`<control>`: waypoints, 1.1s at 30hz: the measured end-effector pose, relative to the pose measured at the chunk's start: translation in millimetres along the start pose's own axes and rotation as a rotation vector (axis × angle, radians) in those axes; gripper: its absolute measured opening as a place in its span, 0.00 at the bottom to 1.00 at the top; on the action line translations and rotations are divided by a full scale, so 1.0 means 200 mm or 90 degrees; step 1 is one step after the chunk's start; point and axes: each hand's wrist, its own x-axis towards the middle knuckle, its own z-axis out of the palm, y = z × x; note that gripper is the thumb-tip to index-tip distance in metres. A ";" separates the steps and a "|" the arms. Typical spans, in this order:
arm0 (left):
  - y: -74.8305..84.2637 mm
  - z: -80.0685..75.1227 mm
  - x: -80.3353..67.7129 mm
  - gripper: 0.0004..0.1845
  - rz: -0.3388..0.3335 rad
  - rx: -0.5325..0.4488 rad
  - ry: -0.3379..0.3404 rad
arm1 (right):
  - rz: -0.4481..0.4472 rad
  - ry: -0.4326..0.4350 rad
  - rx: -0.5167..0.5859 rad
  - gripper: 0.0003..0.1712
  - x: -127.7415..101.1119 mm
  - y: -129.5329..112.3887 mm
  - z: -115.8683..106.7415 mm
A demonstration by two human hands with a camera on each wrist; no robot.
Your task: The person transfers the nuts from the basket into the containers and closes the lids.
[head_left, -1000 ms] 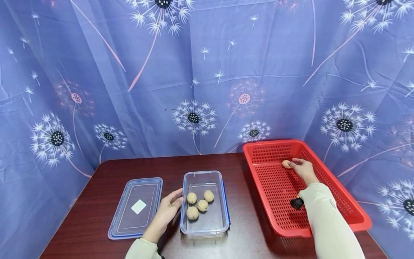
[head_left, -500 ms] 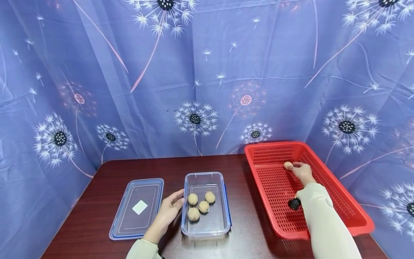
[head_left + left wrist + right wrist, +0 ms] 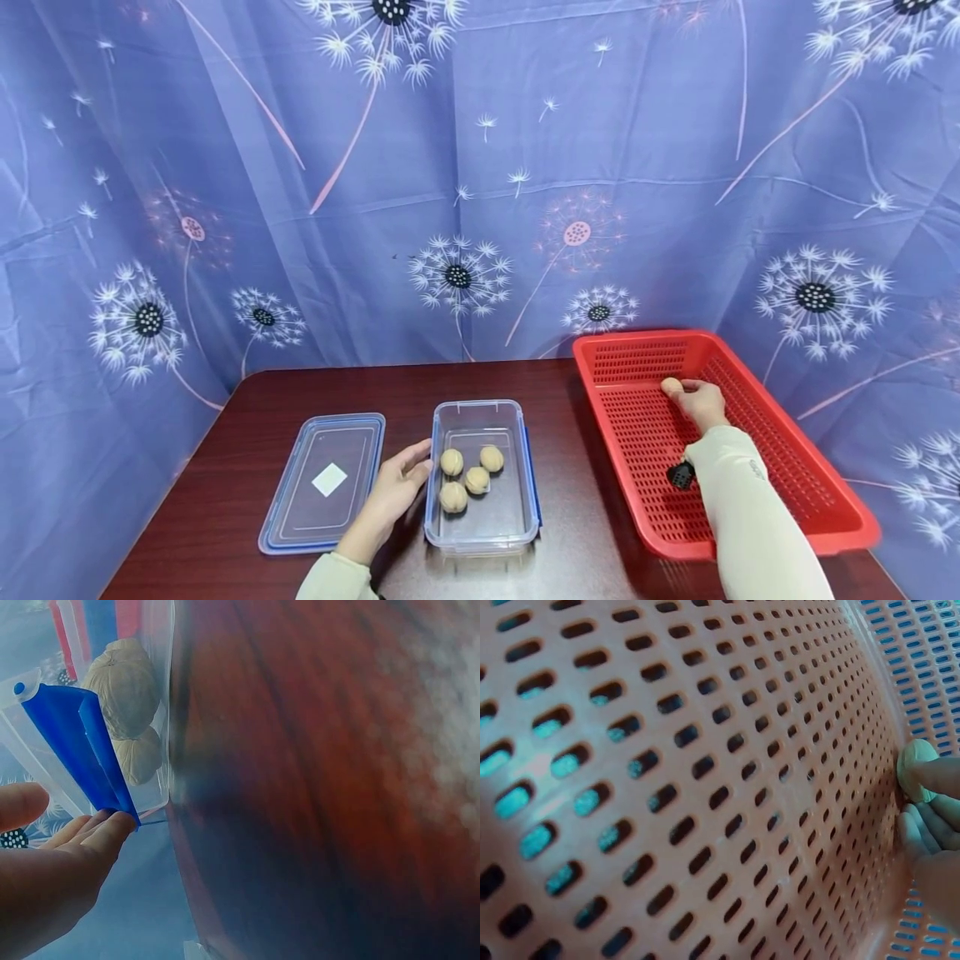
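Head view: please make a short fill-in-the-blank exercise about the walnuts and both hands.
1. The clear box holds ____ walnuts.
2. The right hand pinches one walnut inside the ____ basket.
3. The left hand rests against the box, between it and the ____.
4. The lid lies ____ on the table.

Missing words: four; red; lid; flat

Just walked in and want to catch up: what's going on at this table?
A person is handling walnuts. The right hand pinches one walnut inside the red perforated basket. The left hand rests open against the side of a clear plastic container, which holds four walnuts. The container's lid lies flat on the dark wooden table to its left.
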 end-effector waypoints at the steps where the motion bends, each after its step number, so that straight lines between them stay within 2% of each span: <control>1: 0.00 0.00 0.00 0.22 0.001 -0.001 -0.001 | -0.001 0.010 -0.008 0.29 0.00 0.00 0.00; 4: 0.01 0.01 0.00 0.22 -0.001 -0.006 -0.001 | -0.001 0.031 -0.024 0.27 0.00 0.00 0.00; 9: 0.01 0.02 0.00 0.22 -0.003 -0.011 0.001 | -0.003 0.037 -0.024 0.27 0.00 0.00 0.00; 16: 0.01 0.01 0.00 0.22 -0.001 -0.008 0.004 | -0.043 0.038 -0.024 0.28 0.00 -0.01 -0.02; 33: 0.02 0.00 -0.01 0.22 0.007 -0.002 0.004 | -0.080 -0.052 -0.037 0.33 -0.01 -0.09 -0.08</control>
